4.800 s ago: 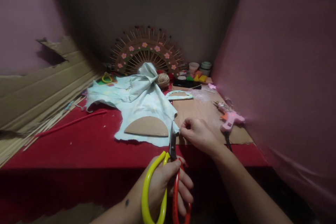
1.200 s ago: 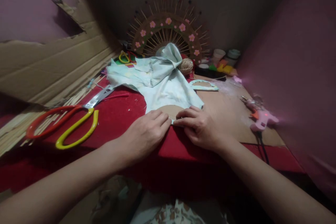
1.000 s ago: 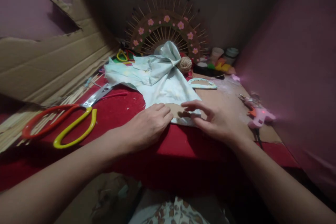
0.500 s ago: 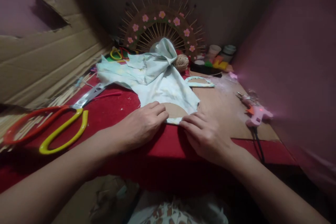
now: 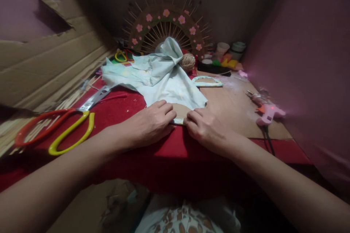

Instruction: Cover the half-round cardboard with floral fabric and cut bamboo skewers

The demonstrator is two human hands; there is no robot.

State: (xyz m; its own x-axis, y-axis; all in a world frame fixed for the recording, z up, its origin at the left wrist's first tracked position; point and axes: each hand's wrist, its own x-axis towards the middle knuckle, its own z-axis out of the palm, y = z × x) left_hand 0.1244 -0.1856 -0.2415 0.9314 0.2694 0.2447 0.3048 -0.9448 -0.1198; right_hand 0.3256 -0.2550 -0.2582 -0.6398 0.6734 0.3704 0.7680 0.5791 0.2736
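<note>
A half-round piece of cardboard (image 5: 179,110) lies on a pale mint fabric (image 5: 166,89), whose near edge is folded up over the cardboard's straight side. My left hand (image 5: 154,122) presses the folded edge at its left, fingers bent and closed on it. At the right end, my right hand (image 5: 203,127) has its fingers curled together on the same fold. Both hands rest at the front edge of the red-covered table (image 5: 131,111). My fingertips are partly hidden under the knuckles.
Large scissors (image 5: 86,107) with orange and yellow handles lie left, by thin wooden sticks (image 5: 68,103). A pink glue gun (image 5: 269,113) sits right on a cardboard sheet (image 5: 226,105). Behind are a fabric-edged half-round (image 5: 207,81), a twine ball (image 5: 187,62) and a flowered stick fan (image 5: 165,25).
My right hand has shifted slightly left along the folded edge, its fingers curling in more. My left hand keeps its hold. The whole view has tilted a little.
</note>
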